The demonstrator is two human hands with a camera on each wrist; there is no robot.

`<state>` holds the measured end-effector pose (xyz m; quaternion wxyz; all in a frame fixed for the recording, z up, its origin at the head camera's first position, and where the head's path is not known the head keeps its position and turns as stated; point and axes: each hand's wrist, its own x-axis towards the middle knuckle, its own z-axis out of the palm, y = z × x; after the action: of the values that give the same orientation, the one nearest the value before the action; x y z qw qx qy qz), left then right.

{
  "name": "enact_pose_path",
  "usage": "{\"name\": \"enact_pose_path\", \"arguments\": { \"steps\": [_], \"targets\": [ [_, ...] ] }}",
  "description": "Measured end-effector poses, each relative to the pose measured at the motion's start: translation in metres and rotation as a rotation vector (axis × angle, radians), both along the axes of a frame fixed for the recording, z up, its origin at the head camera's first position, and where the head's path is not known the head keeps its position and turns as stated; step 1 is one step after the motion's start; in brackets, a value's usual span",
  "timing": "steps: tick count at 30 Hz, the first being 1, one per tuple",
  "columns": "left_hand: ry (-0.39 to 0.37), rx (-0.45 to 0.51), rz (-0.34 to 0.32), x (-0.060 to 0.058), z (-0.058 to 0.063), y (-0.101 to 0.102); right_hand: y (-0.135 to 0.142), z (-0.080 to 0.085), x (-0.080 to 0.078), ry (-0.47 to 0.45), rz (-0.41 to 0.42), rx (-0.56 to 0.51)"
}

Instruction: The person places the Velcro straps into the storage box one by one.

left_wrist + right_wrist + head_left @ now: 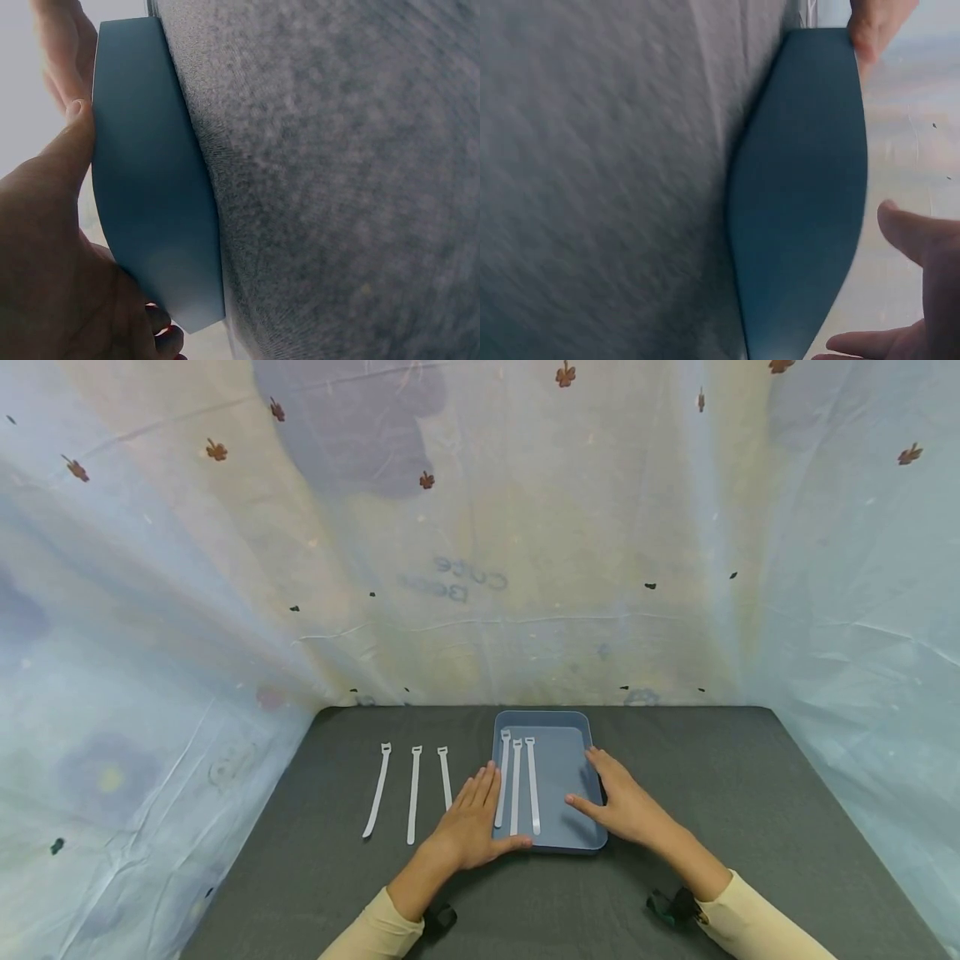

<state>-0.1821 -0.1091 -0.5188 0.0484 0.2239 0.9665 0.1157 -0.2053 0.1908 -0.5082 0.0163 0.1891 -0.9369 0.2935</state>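
A blue-grey tray [558, 768] lies on the dark table, with three white straps [533, 785] side by side in its left half; each has a slotted head at the far end, like a cable tie. My left hand [474, 827] lies along the tray's left side, fingers straight, thumb at the near rim. At the right rim is my right hand [626, 797], its fingers extended and its thumb apart, over the tray. Three more white straps [414, 793] lie on the table left of the tray; my left hand partly covers the nearest one [445, 770].
The dark grey tabletop [712, 793] extends on both sides of the tray. Behind and beside it hangs a pale patterned curtain [525, 568] with small leaf shapes. Dark wrist straps [672, 906] sit by both cream sleeves [757, 918].
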Motion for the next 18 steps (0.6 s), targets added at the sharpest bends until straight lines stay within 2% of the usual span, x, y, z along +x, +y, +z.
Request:
{"name": "enact_pose_path", "arguments": {
  "steps": [8, 18],
  "targets": [
    [0.004, -0.001, -0.002, 0.000, 0.001, 0.001, -0.001, -0.013, 0.011, 0.018, 0.024, 0.077],
    [-0.007, 0.042, -0.020, 0.000, -0.002, -0.002, -0.006, -0.018, 0.021, -0.016, 0.033, 0.105]
  ]
}}
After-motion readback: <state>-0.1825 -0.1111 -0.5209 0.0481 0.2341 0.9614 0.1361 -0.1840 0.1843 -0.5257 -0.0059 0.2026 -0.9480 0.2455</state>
